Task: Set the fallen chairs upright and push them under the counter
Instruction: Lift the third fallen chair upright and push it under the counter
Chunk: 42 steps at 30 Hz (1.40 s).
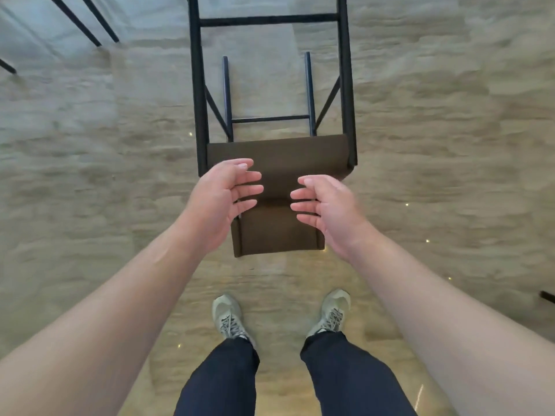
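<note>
A fallen chair (pixel 277 232) lies on the polished stone floor in front of me, its brown upholstered back nearest my feet and its black metal legs pointing away toward the top of the view. My left hand (pixel 223 202) hovers at the left edge of the brown backrest, fingers spread and relaxed. My right hand (pixel 327 205) hovers at the right edge, fingers likewise loose. The two palms face each other above the backrest. Neither hand grips anything.
Thin black legs of another chair or stool (pixel 87 24) stand at the top left. A small dark object (pixel 546 296) sits at the right edge. My feet in grey shoes (pixel 228 316) stand just behind the chair. Beige floor surrounds the chair.
</note>
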Each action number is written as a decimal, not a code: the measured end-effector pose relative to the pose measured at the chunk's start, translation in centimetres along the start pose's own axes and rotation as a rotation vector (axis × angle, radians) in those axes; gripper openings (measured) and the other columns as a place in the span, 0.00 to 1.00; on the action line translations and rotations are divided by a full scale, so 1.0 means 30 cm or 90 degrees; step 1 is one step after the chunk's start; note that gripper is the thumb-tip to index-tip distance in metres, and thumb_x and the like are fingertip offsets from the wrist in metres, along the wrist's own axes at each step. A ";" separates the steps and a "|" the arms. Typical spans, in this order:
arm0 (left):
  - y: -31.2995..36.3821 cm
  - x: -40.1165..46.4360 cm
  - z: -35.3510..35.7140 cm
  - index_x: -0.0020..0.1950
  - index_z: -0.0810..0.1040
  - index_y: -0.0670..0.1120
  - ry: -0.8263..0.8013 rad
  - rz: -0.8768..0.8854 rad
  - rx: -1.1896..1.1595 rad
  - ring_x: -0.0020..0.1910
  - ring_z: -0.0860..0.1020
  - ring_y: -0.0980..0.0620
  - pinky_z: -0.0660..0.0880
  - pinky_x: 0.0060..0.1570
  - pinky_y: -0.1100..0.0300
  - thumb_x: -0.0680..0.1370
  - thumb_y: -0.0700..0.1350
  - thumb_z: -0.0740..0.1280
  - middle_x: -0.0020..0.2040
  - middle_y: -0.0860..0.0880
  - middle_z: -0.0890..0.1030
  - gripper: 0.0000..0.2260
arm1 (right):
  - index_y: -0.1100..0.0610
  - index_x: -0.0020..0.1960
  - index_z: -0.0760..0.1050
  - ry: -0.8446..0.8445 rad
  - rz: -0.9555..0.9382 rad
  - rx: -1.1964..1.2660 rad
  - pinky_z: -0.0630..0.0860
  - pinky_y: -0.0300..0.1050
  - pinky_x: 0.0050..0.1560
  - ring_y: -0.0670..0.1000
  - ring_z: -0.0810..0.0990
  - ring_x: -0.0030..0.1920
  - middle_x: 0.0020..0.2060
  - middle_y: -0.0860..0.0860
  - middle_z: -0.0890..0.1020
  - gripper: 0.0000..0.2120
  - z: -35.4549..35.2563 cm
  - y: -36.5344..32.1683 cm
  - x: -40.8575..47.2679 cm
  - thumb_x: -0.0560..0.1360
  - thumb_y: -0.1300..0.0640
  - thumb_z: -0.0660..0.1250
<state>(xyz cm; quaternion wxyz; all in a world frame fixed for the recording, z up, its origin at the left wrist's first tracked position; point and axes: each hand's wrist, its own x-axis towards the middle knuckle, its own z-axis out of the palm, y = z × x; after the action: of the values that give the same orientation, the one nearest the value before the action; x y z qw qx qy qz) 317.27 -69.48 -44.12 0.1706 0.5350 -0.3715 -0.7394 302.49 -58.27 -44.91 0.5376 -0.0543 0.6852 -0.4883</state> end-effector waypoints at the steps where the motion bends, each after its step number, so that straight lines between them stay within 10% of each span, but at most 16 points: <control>1: -0.064 0.052 0.005 0.58 0.79 0.48 -0.002 -0.002 0.007 0.46 0.83 0.52 0.76 0.43 0.58 0.81 0.45 0.60 0.49 0.48 0.84 0.10 | 0.54 0.55 0.77 0.000 0.003 0.001 0.78 0.44 0.45 0.49 0.83 0.44 0.46 0.52 0.83 0.09 -0.022 0.055 0.056 0.80 0.52 0.61; 18: -1.321 1.019 -0.157 0.56 0.79 0.53 0.077 -0.031 0.200 0.53 0.80 0.54 0.76 0.53 0.58 0.81 0.46 0.63 0.54 0.50 0.81 0.08 | 0.48 0.51 0.75 0.049 0.046 -0.264 0.75 0.43 0.45 0.47 0.80 0.48 0.46 0.48 0.80 0.06 -0.243 1.232 1.065 0.77 0.50 0.61; 23: -1.604 1.155 -0.216 0.66 0.72 0.56 0.030 0.139 0.592 0.52 0.76 0.64 0.71 0.51 0.71 0.79 0.53 0.66 0.60 0.57 0.72 0.16 | 0.49 0.68 0.68 0.015 -0.073 -0.608 0.72 0.45 0.54 0.48 0.75 0.56 0.58 0.45 0.72 0.20 -0.307 1.455 1.218 0.77 0.47 0.61; 29: -1.704 1.160 -0.281 0.79 0.57 0.52 -0.091 0.264 0.956 0.77 0.56 0.49 0.58 0.73 0.52 0.78 0.60 0.62 0.79 0.50 0.58 0.32 | 0.51 0.75 0.59 -0.038 -0.186 -0.855 0.64 0.54 0.71 0.56 0.59 0.74 0.75 0.53 0.60 0.30 -0.322 1.585 1.204 0.77 0.45 0.62; 35: -1.795 1.200 -0.340 0.79 0.36 0.55 -0.159 0.344 1.201 0.79 0.37 0.45 0.45 0.76 0.44 0.74 0.69 0.60 0.80 0.47 0.37 0.44 | 0.47 0.77 0.50 -0.061 -0.278 -1.004 0.51 0.57 0.75 0.58 0.48 0.78 0.78 0.55 0.50 0.39 -0.342 1.656 1.251 0.74 0.41 0.66; 42: -1.776 1.207 -0.375 0.80 0.51 0.51 -0.289 0.583 1.294 0.78 0.55 0.37 0.57 0.72 0.37 0.77 0.60 0.65 0.80 0.40 0.55 0.37 | 0.47 0.78 0.49 -0.086 -0.292 -1.052 0.48 0.59 0.75 0.58 0.44 0.78 0.78 0.55 0.46 0.41 -0.337 1.680 1.250 0.73 0.42 0.68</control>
<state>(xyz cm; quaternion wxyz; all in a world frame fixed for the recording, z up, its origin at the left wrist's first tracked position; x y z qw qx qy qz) 321.98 -61.65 -108.89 -0.1595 0.0931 -0.9818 -0.0436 301.62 -48.51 -107.79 0.2536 -0.5942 0.7596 0.0750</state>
